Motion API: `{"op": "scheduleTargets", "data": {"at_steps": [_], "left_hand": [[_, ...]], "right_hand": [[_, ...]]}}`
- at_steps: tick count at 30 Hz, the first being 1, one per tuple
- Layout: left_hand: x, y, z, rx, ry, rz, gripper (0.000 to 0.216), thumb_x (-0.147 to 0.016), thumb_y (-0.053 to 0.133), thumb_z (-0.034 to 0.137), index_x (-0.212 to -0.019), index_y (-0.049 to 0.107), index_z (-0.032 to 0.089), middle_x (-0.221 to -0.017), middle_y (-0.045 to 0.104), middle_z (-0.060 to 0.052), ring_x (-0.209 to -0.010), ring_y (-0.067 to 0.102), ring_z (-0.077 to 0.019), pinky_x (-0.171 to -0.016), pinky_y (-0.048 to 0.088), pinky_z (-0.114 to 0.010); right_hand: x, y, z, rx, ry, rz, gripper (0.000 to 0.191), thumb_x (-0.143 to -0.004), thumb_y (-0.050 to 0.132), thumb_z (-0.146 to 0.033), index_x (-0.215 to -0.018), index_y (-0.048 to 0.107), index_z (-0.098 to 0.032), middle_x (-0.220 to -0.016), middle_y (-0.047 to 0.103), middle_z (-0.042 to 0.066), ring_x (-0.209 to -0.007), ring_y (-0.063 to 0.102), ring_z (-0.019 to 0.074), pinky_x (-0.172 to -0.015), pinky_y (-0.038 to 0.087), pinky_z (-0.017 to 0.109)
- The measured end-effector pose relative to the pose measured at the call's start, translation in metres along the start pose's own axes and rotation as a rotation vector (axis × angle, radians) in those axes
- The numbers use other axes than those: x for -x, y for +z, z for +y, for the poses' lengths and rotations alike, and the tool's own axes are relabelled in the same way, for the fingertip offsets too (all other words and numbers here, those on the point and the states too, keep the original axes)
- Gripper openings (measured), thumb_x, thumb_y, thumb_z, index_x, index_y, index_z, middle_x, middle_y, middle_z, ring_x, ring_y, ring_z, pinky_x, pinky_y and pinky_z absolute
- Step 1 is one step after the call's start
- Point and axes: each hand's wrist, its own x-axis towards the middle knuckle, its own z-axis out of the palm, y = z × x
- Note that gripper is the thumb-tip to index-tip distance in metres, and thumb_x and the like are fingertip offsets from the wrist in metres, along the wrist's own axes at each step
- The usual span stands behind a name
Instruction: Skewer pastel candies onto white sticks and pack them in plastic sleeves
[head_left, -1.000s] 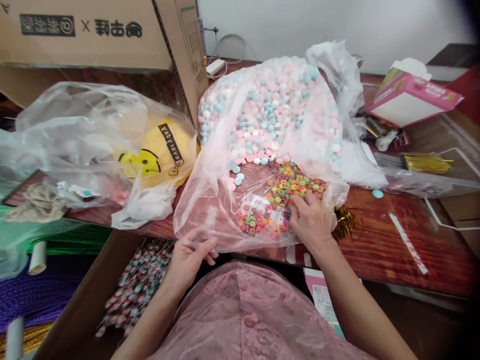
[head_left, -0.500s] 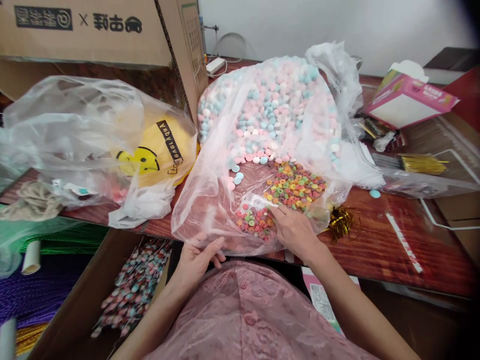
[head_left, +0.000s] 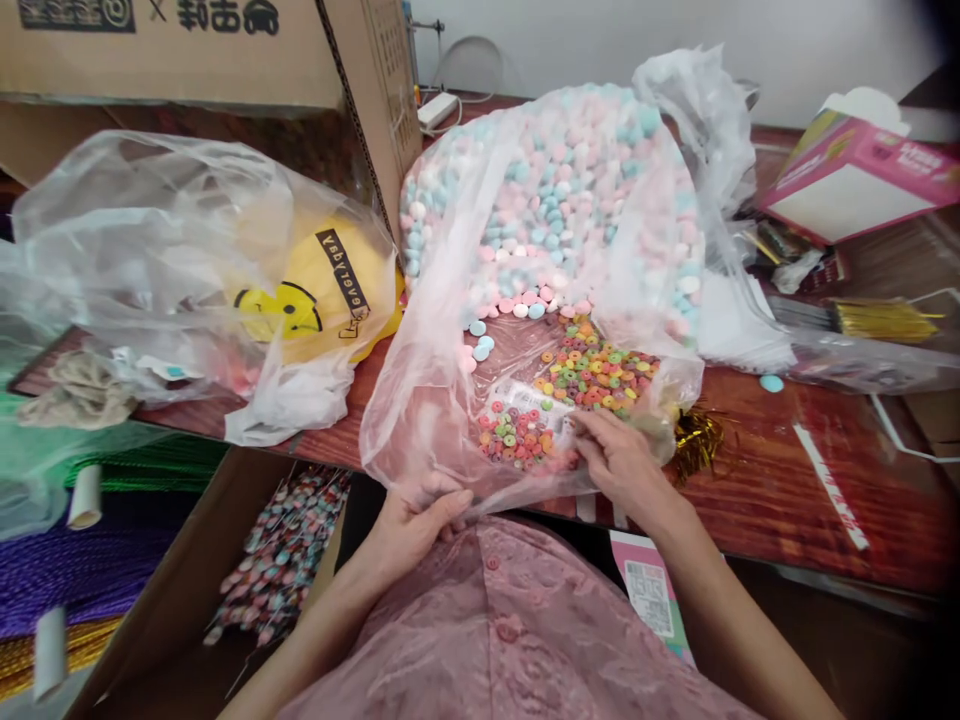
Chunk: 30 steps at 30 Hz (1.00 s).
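Observation:
A big clear plastic bag (head_left: 450, 300) lies on the table's front edge, full of pink, blue and white round candies (head_left: 555, 200). Small coloured ring candies (head_left: 592, 365) sit near its open mouth. My left hand (head_left: 412, 520) pinches the bag's lower rim at the table edge, fingers closed on the plastic. My right hand (head_left: 619, 460) reaches into the mouth among the ring candies, its fingertips pinched together; what they hold is too small to make out.
A second clear bag (head_left: 150, 250) with a yellow smiley item (head_left: 315, 300) lies left, under a cardboard box (head_left: 187, 50). A pink carton (head_left: 855, 175) and gold twist ties (head_left: 870, 320) are at the right. Below left, an open box holds candy sticks (head_left: 277, 560) beside ribbon rolls (head_left: 75, 560).
My left hand has closed on the bag's rim and lifted it slightly. My right hand has shifted a little within the ring candies and pinched its fingers.

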Motion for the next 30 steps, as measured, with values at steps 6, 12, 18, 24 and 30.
{"op": "scheduleTargets", "data": {"at_steps": [6,12,18,24,30], "left_hand": [[0.009,0.002,0.002,-0.023,-0.057,-0.162,0.037,-0.079,0.067,0.047,-0.065,0.061,0.014,-0.056,0.054,0.001,-0.051,0.049,-0.0085,-0.05,0.038,-0.019],[0.011,0.002,0.003,-0.034,-0.048,-0.172,0.037,-0.078,0.067,0.048,-0.065,0.061,0.014,-0.055,0.051,0.002,-0.051,0.046,-0.0083,-0.051,0.036,-0.019],[0.019,0.0,0.005,0.001,-0.052,-0.159,0.035,-0.079,0.068,0.045,-0.066,0.061,0.014,-0.057,0.051,0.002,-0.053,0.044,-0.0082,-0.051,0.033,-0.019],[0.021,-0.002,0.002,0.005,-0.113,-0.178,0.036,-0.077,0.068,0.046,-0.066,0.059,0.014,-0.055,0.047,0.003,-0.052,0.039,-0.0074,-0.05,0.028,-0.02],[0.021,-0.003,0.005,-0.022,-0.123,-0.199,0.034,-0.077,0.068,0.046,-0.067,0.059,0.014,-0.056,0.046,0.003,-0.052,0.038,-0.0078,-0.049,0.025,-0.02]], "right_hand": [[0.029,-0.02,0.005,0.072,0.095,-0.209,0.021,-0.082,0.048,-0.018,-0.1,0.059,-0.02,-0.08,0.06,0.003,-0.073,0.057,0.0191,-0.067,0.043,0.032],[0.033,-0.014,-0.009,0.096,0.095,-0.192,0.045,-0.084,0.053,-0.023,-0.129,0.051,-0.019,-0.105,0.062,0.01,-0.092,0.061,0.0235,-0.08,0.049,0.038],[0.024,0.002,-0.011,0.078,0.017,-0.073,0.048,-0.087,0.051,-0.022,-0.135,0.051,-0.016,-0.129,0.055,0.016,-0.122,0.052,0.029,-0.102,0.044,0.047],[0.018,-0.006,-0.011,-0.252,-0.008,-0.051,0.042,-0.091,0.053,-0.029,-0.132,0.054,-0.022,-0.116,0.065,0.01,-0.103,0.064,0.0231,-0.094,0.051,0.044],[-0.009,-0.003,-0.008,0.09,-0.275,-0.112,0.067,-0.091,0.051,-0.056,-0.147,0.039,-0.023,-0.155,0.03,0.018,-0.142,0.028,0.0347,-0.111,0.031,0.058]]}}
